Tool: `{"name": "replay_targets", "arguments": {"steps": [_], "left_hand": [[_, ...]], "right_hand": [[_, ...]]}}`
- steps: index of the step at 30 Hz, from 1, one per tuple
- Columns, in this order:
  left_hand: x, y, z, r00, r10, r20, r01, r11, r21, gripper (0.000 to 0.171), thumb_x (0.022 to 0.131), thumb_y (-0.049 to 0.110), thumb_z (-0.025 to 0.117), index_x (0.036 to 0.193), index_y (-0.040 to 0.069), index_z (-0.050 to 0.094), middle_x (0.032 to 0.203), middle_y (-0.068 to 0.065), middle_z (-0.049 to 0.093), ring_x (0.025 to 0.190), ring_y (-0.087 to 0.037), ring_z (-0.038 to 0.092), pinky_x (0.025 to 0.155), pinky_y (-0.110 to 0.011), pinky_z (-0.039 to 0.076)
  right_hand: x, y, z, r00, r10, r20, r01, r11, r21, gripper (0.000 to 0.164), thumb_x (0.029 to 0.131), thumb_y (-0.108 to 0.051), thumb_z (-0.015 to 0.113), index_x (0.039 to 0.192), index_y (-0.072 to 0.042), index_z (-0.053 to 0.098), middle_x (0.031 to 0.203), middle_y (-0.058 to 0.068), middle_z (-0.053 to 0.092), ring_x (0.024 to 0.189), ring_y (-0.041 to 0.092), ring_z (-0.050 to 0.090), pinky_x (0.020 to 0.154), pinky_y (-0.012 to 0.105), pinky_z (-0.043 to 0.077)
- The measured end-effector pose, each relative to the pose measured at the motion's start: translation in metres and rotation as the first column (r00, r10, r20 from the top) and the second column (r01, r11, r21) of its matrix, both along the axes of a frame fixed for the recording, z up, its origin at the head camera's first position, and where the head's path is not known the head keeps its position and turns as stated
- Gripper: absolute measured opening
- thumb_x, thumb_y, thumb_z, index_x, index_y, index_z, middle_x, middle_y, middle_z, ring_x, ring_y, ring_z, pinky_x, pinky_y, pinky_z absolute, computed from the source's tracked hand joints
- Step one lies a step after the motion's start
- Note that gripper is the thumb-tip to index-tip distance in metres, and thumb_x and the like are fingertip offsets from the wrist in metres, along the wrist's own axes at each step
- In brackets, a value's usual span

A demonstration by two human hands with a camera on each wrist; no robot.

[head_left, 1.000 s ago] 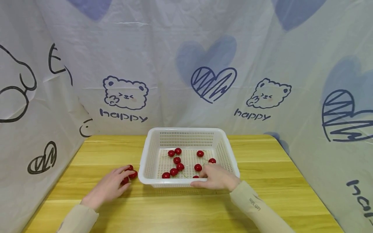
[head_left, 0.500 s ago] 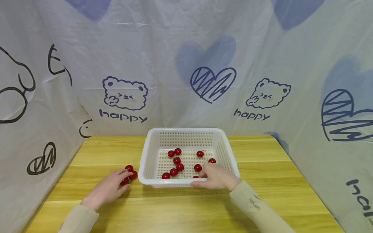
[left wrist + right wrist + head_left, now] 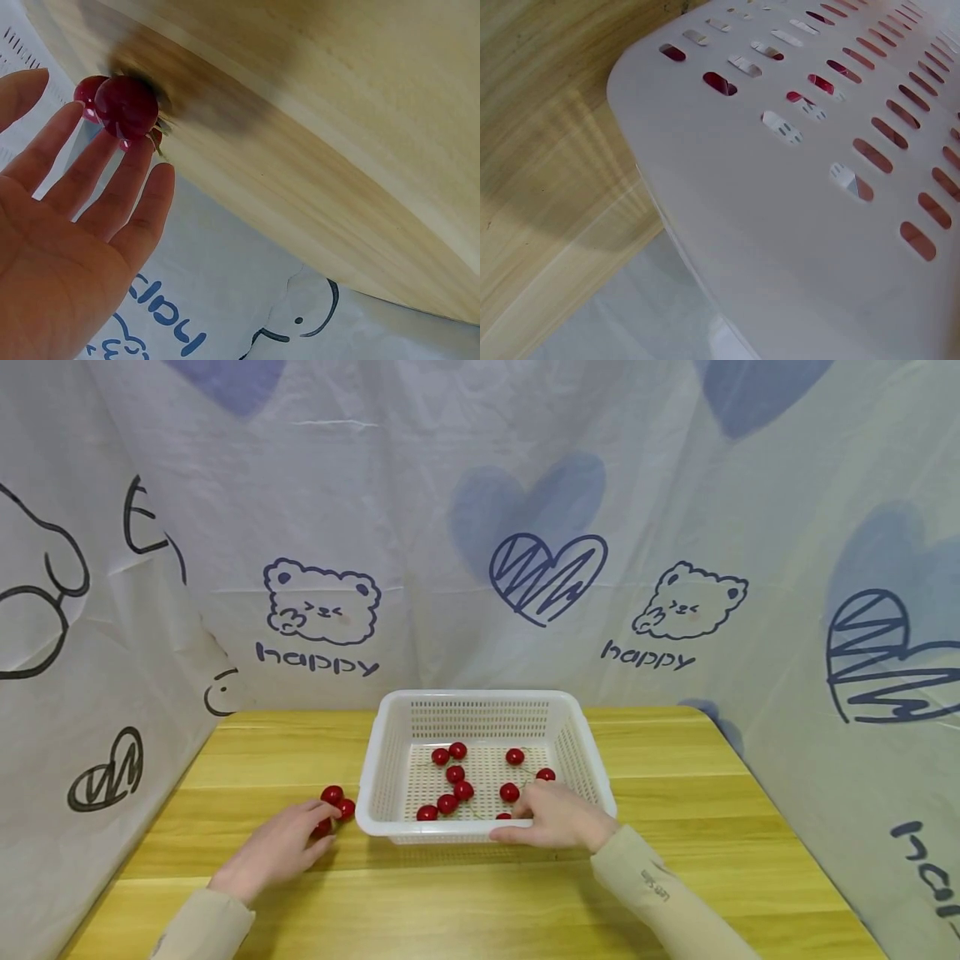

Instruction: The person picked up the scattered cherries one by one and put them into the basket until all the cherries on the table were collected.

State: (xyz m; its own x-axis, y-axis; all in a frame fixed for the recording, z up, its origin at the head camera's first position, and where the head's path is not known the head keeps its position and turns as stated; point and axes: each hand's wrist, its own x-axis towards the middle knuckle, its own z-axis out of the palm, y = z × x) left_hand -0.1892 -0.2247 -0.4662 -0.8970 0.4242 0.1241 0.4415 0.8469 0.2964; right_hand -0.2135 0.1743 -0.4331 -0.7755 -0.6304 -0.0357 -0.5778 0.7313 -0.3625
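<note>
In the head view, my left hand (image 3: 273, 847) is beside three red cherries on the table left of the basket. The far cherry (image 3: 332, 794) and the right cherry (image 3: 347, 808) show beyond the fingers. The near cherry (image 3: 322, 827) is partly covered by them. Seen from the left wrist, the fingers are spread and fairly straight, thumb apart, with fingertips at a cherry (image 3: 126, 107) that has a stem. My right hand (image 3: 558, 817) grips the front rim of the white plastic basket (image 3: 450, 828), thumb outside and fingers inside. Those fingers show through the slots in the right wrist view.
Several cherries, among them one at the centre (image 3: 455, 774), lie scattered on the basket's slotted floor. The wooden table (image 3: 465, 902) extends around it. A white printed cloth (image 3: 450, 635) hangs behind and along both sides.
My left fingers have drawn in slightly toward the near cherry, so more of the far cherry shows. The right hand and the basket stay where they were.
</note>
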Motion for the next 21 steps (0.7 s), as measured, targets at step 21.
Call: {"name": "replay_targets", "arguments": {"steps": [21], "left_hand": [[0.0018,-0.0021,-0.0008,1.000,-0.005,0.023,0.005,0.999,-0.036,0.026,0.081,0.016,0.071,0.105,0.008,0.066,0.106,-0.009,0.063,0.098,-0.031,0.060,0.088,-0.051,0.047]], "right_hand": [[-0.0002,0.0003,0.0000,1.000,0.013,-0.009,-0.013,1.000,-0.003,0.059,0.080,-0.076,0.045,0.051,-0.024,0.042,0.047,-0.013,0.026,0.043,0.001,0.022,0.042,0.020,0.022]]}}
